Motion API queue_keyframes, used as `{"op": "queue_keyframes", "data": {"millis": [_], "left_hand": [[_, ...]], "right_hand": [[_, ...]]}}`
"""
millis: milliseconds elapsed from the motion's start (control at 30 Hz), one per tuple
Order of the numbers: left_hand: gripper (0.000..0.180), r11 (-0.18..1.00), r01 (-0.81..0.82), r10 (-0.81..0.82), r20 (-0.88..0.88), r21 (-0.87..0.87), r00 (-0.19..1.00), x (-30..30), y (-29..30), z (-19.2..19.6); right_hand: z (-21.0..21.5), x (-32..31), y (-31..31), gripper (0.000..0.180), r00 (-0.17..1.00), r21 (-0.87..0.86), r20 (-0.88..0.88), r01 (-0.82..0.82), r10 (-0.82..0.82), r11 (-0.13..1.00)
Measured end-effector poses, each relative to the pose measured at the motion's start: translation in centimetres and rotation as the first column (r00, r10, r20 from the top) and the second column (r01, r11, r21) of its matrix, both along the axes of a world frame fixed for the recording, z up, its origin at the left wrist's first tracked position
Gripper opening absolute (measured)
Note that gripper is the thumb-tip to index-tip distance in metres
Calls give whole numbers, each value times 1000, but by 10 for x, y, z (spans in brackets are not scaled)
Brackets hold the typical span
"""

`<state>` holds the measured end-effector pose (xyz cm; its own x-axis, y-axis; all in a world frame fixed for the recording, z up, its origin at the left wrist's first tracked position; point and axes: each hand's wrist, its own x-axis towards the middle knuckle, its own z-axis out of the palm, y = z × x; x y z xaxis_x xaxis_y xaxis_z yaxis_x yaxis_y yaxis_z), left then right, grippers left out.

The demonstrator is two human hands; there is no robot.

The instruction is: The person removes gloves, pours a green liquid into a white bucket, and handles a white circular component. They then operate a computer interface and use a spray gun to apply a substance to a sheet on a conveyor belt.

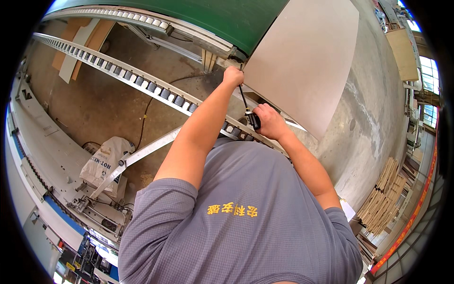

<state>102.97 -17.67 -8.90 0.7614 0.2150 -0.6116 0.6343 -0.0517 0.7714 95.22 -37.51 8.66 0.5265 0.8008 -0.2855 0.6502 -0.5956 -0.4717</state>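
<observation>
My right hand (272, 121) is closed around the black body of a hand-held tool (254, 121). From that body a thin dark shaft (244, 98) runs up to my left hand. My left hand (233, 76) is closed at the shaft's far end, by the corner of the green conveyor belt (208, 16). The tool's exact kind is too small to make out. Just right of both hands lies a large pale board (305, 61), its near edge next to my right hand. Under my forearms passes a roller rail (151, 87) with black and white rollers.
A second roller rail (142, 19) borders the green belt. A slanted metal brace (142, 156) stands left of my body, near a white printed sack (108, 158). Brown and white panels (80, 45) lie at far left. Stacked wooden strips (382, 196) are at right.
</observation>
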Motion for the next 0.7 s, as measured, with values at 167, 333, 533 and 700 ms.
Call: {"op": "queue_keyframes", "data": {"millis": [167, 333, 533, 700], "left_hand": [[13, 999, -7, 7, 15, 47, 1000, 0, -3, -1], [11, 995, 16, -11, -45, 98, 999, 3, 3, -16], [10, 997, -68, 63, -124, -41, 990, 3, 3, -6], [6, 982, -146, 132, -115, -122, 985, 1, 3, 5]], "right_hand": [[1, -1, -3, 48, 1000, 94, -8, 8, -8, 996], [4, -2, -2, 52, 1000, 140, -11, 7, -6, 990], [3, -2, -3, 50, 1000, 135, -13, 14, -12, 991], [0, -3, -3, 47, 1000, 97, 8, 26, -27, 995]]}}
